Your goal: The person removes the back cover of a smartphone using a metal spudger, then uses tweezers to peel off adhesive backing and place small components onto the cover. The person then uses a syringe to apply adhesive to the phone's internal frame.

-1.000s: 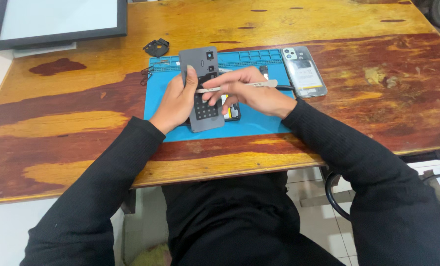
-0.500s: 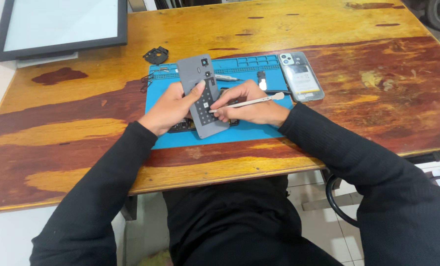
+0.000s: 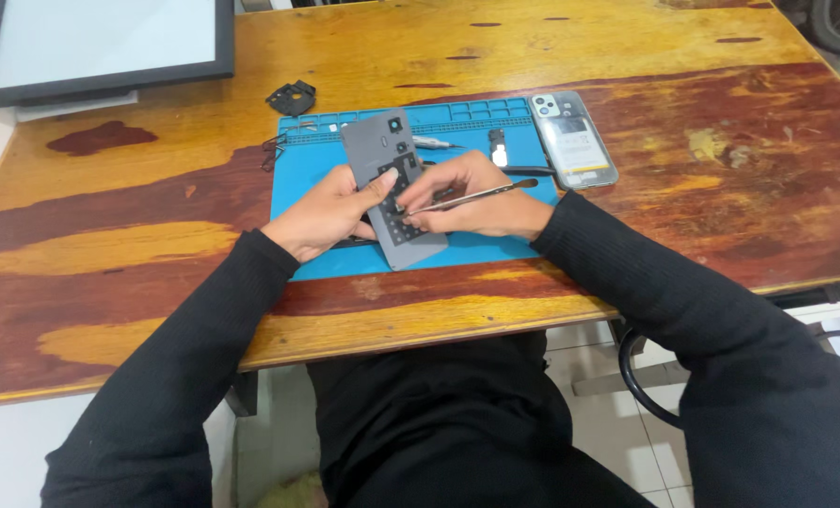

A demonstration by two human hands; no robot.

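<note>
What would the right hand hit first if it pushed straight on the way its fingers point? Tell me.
The right hand points left, toward the grey phone back panel held by the left hand. It would probably meet that panel first; its tool's tip looks already on it.

Wooden worktop [image 3: 627, 245], worn reddish and yellow patches. Black-framed screen [image 3: 100, 47] at far left corner. Small black part [image 3: 292, 97] just beyond blue mat [image 3: 326, 254]. Second phone in clear case [image 3: 572, 139] at mat's right edge, back up.
</note>
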